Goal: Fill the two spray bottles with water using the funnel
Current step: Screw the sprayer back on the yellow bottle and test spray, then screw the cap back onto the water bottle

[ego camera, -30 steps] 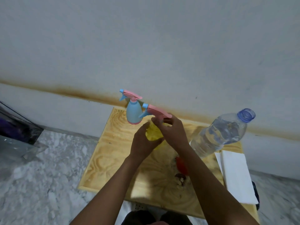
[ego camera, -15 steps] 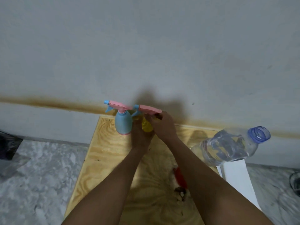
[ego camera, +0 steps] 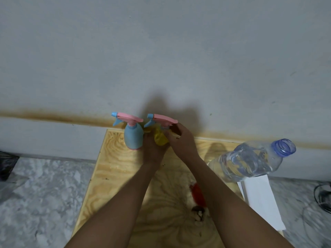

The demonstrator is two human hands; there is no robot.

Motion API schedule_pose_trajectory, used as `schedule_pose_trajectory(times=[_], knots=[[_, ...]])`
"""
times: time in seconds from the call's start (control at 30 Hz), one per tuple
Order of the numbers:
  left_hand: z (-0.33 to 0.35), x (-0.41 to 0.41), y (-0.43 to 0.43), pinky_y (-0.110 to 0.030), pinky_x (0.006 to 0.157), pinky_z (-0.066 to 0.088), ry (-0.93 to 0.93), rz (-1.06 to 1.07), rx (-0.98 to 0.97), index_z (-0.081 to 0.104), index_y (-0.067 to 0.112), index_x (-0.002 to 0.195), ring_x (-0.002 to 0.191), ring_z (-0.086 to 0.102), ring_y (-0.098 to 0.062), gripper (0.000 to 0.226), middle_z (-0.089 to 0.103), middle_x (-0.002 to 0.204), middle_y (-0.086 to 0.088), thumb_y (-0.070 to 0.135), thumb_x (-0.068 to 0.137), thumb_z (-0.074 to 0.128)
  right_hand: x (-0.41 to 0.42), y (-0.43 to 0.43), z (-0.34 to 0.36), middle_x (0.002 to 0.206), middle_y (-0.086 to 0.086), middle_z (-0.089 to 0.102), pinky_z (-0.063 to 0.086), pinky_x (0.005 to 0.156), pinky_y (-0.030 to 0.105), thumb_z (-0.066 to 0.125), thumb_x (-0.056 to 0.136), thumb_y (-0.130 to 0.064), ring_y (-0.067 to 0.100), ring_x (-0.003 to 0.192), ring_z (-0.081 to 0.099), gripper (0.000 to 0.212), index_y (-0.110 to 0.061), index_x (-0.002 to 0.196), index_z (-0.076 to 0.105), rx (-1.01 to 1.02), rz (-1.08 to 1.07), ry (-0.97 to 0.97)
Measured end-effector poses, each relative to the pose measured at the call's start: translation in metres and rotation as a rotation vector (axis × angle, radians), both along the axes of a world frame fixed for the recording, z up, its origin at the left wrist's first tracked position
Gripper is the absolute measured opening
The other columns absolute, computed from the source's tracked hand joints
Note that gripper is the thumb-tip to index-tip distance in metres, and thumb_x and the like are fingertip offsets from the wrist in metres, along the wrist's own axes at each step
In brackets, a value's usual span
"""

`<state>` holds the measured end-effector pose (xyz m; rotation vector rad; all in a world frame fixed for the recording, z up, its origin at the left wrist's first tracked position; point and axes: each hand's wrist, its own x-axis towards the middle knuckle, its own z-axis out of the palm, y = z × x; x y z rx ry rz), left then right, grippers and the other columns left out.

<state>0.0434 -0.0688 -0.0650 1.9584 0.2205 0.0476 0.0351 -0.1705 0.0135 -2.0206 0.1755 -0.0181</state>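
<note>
Your left grip (ego camera: 152,151) is wrapping around the body of the yellow spray bottle (ego camera: 160,140), steadying it on the surface (ego camera: 114,169), while your right grip (ego camera: 180,140) is closing on its neck under the pink trigger head (ego camera: 163,119), likely to unscrew it. Just left of your grips, the blue spray bottle (ego camera: 134,138) is standing capped, contents hidden. Right of them, the uncapped water bottle (ego camera: 250,160) is sitting largely full. Near your right forearm, a red item, possibly the funnel (ego camera: 198,194), is lying unused.
</note>
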Motion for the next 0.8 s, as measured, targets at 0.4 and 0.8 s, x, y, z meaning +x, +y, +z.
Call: schedule_pose_trajectory(times=[0.4, 0.8], knots=[[0.005, -0.001, 0.007, -0.039, 0.094, 0.051, -0.007, -0.035, 0.072, 0.063, 0.008, 0.117, 0.108, 0.064, -0.025, 0.062, 0.069, 0.113, -0.009, 0.054, 0.075, 0.064, -0.010, -0.012, 0.010, 0.125, -0.012, 0.061, 0.050, 0.102, 0.034, 0.061, 0.093, -0.013, 0.007, 0.121, 0.059, 0.046, -0.021, 0.139, 0.054, 0.122, 0.134, 0.087], [0.010, -0.011, 0.016, -0.042, 0.085, 0.055, 0.106, -0.060, 0.130, 0.055, 0.012, 0.127, 0.105, 0.064, -0.025, 0.083, 0.065, 0.113, -0.009, 0.066, 0.067, 0.075, -0.053, -0.022, 0.020, 0.122, -0.005, 0.068, 0.055, 0.089, 0.025, 0.063, 0.094, -0.023, 0.001, 0.104, 0.065, 0.035, -0.018, 0.128, 0.064, 0.004, 0.087, 0.019]])
